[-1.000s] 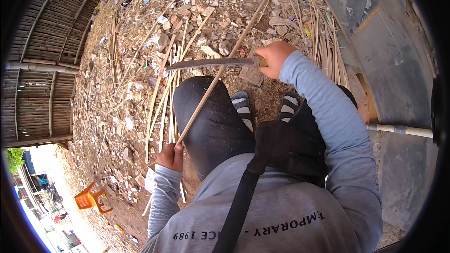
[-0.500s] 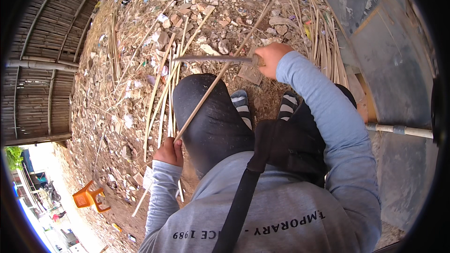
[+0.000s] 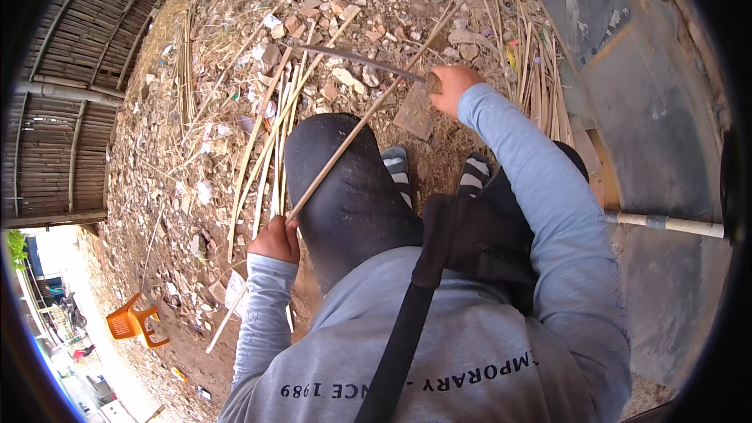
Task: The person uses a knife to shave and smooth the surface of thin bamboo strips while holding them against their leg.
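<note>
The left hand [image 3: 276, 240] is closed around the near end of a long bamboo strip [image 3: 356, 127], which slants away over the raised knee [image 3: 345, 180] toward the rubble-strewn ground [image 3: 196, 149]. The right hand [image 3: 452, 86] grips a knife [image 3: 352, 59], its blade lying crosswise above the strip's far half.

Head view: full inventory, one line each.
Cane: one, tan, slanting across the knee from the left hand up toward the rubble.
Blade: one, grey, long and thin, in the right hand, laid across the cane.
Strips: many, pale tan, on the ground left of the knee.
Rubble: many bits, brown and grey, ground ahead.
Chair: one, orange, lower left.
Pole: one, white, right edge.
Left hand: grips the cane's near end.
Right hand: grips the blade's handle.
</note>
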`<act>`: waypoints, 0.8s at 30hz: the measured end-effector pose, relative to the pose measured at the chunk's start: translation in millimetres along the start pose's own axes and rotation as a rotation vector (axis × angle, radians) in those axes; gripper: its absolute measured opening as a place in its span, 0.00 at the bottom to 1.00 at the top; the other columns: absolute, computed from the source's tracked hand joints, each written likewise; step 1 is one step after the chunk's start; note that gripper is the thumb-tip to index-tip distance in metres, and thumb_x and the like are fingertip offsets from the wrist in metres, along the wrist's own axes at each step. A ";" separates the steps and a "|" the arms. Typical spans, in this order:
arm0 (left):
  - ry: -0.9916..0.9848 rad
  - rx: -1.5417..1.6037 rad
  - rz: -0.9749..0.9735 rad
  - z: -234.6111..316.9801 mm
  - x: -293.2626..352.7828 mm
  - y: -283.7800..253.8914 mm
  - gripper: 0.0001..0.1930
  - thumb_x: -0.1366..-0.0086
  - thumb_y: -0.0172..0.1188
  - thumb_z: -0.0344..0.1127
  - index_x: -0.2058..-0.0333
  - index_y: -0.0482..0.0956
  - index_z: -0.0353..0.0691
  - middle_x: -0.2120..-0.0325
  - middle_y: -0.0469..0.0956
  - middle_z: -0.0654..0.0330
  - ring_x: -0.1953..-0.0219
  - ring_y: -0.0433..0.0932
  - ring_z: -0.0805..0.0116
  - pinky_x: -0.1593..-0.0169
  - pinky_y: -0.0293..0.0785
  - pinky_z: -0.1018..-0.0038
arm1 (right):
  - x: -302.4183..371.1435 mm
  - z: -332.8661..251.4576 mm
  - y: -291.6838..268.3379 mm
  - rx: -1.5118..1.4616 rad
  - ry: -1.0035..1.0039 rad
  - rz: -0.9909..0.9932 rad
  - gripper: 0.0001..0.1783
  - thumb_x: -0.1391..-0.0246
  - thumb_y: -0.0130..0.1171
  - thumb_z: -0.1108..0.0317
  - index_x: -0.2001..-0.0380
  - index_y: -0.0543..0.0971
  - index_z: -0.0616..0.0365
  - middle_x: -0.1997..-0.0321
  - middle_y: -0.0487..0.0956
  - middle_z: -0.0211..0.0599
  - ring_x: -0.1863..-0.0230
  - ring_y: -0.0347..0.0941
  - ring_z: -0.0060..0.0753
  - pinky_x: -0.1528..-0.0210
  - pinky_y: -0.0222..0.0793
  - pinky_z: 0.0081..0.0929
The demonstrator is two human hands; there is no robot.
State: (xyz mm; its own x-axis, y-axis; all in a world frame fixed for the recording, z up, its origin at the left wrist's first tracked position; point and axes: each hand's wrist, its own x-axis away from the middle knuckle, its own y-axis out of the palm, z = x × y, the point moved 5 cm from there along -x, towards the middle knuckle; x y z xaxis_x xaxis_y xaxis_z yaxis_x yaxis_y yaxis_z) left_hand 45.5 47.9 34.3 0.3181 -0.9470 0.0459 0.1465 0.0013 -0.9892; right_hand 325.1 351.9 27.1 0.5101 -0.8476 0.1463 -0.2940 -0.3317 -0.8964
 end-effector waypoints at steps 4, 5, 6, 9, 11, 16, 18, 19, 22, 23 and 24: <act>-0.019 -0.034 0.027 -8.3 11.4 -0.1 0.15 0.34 0.51 0.47 0.70 0.70 0.41 0.82 0.74 0.45 0.80 0.75 0.42 0.77 0.70 0.52 | 6.9 -16.1 -1.0 0.140 -0.028 -0.053 0.19 0.57 0.59 0.63 0.59 0.77 0.58 0.67 0.79 0.51 0.62 0.77 0.52 0.55 0.72 0.41; -0.034 -0.029 0.006 -5.1 10.2 -1.5 0.15 0.35 0.51 0.47 0.70 0.70 0.41 0.81 0.75 0.45 0.80 0.75 0.42 0.77 0.71 0.52 | 2.2 -2.4 3.8 0.072 0.005 -0.069 0.20 0.57 0.59 0.62 0.58 0.77 0.58 0.66 0.79 0.52 0.61 0.76 0.52 0.54 0.72 0.41; 0.003 0.014 0.055 -2.6 2.5 -0.9 0.14 0.35 0.52 0.46 0.70 0.69 0.41 0.81 0.75 0.45 0.80 0.75 0.43 0.77 0.71 0.53 | -2.6 8.4 4.0 0.008 0.031 -0.071 0.21 0.57 0.60 0.62 0.57 0.77 0.58 0.65 0.79 0.53 0.60 0.76 0.53 0.54 0.72 0.42; 0.009 -0.025 0.021 2.3 1.9 -6.4 0.14 0.34 0.51 0.46 0.70 0.69 0.40 0.80 0.75 0.46 0.80 0.75 0.43 0.77 0.71 0.53 | -1.3 22.0 0.0 0.040 0.060 0.069 0.24 0.57 0.60 0.62 0.55 0.76 0.60 0.61 0.79 0.55 0.59 0.76 0.53 0.53 0.72 0.41; -0.002 -0.043 0.005 -1.0 6.4 -6.4 0.14 0.34 0.51 0.45 0.71 0.69 0.40 0.81 0.75 0.46 0.81 0.75 0.43 0.78 0.71 0.54 | 4.8 5.5 -5.3 0.072 0.009 0.028 0.25 0.58 0.60 0.63 0.55 0.75 0.62 0.61 0.79 0.55 0.58 0.76 0.53 0.52 0.72 0.40; 0.014 0.006 0.040 -1.7 7.5 1.0 0.14 0.34 0.52 0.46 0.71 0.69 0.40 0.81 0.75 0.46 0.80 0.75 0.43 0.77 0.71 0.54 | 5.5 15.9 12.4 -0.024 0.043 -0.074 0.27 0.59 0.61 0.60 0.53 0.75 0.60 0.61 0.79 0.54 0.58 0.76 0.54 0.52 0.72 0.41; 0.016 -0.030 0.004 1.0 4.0 -2.6 0.14 0.35 0.52 0.46 0.71 0.69 0.40 0.81 0.74 0.46 0.79 0.76 0.43 0.77 0.71 0.54 | 0.7 18.0 1.1 0.045 0.070 0.053 0.26 0.59 0.61 0.60 0.54 0.76 0.59 0.61 0.79 0.54 0.58 0.76 0.54 0.52 0.71 0.41; -0.002 -0.026 0.008 3.2 5.2 -5.9 0.14 0.35 0.52 0.46 0.71 0.70 0.41 0.81 0.74 0.47 0.80 0.76 0.44 0.77 0.71 0.54 | 1.4 18.5 0.4 0.018 0.071 0.037 0.26 0.59 0.61 0.61 0.54 0.76 0.60 0.61 0.79 0.54 0.58 0.76 0.53 0.51 0.71 0.41; -0.005 -0.036 0.066 -5.6 15.8 -5.1 0.14 0.35 0.53 0.45 0.71 0.70 0.40 0.80 0.75 0.48 0.80 0.76 0.44 0.77 0.71 0.55 | 10.4 -9.9 -3.5 0.156 -0.037 -0.036 0.27 0.59 0.61 0.60 0.53 0.76 0.60 0.60 0.79 0.54 0.56 0.75 0.54 0.50 0.71 0.40; 0.013 -0.029 0.093 -2.3 14.8 -4.6 0.14 0.36 0.53 0.46 0.71 0.70 0.40 0.80 0.75 0.48 0.80 0.76 0.44 0.77 0.71 0.55 | 7.1 1.3 1.2 0.068 0.015 -0.143 0.28 0.59 0.61 0.60 0.53 0.75 0.60 0.60 0.78 0.55 0.56 0.75 0.54 0.50 0.71 0.40; 0.024 -0.011 0.085 7.5 7.2 -9.3 0.14 0.36 0.53 0.46 0.70 0.70 0.40 0.80 0.75 0.47 0.80 0.75 0.44 0.77 0.72 0.55 | 7.5 8.9 8.0 0.065 0.021 -0.153 0.28 0.59 0.61 0.60 0.53 0.75 0.60 0.60 0.78 0.55 0.56 0.75 0.54 0.50 0.71 0.40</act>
State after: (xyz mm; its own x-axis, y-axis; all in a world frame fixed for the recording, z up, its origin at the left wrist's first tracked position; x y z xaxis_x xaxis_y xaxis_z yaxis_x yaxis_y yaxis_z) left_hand 53.5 43.4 44.9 0.3059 -0.9512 -0.0411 0.1092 0.0780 -0.9910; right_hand 333.8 346.6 17.3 0.5277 -0.7978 0.2916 -0.1607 -0.4308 -0.8880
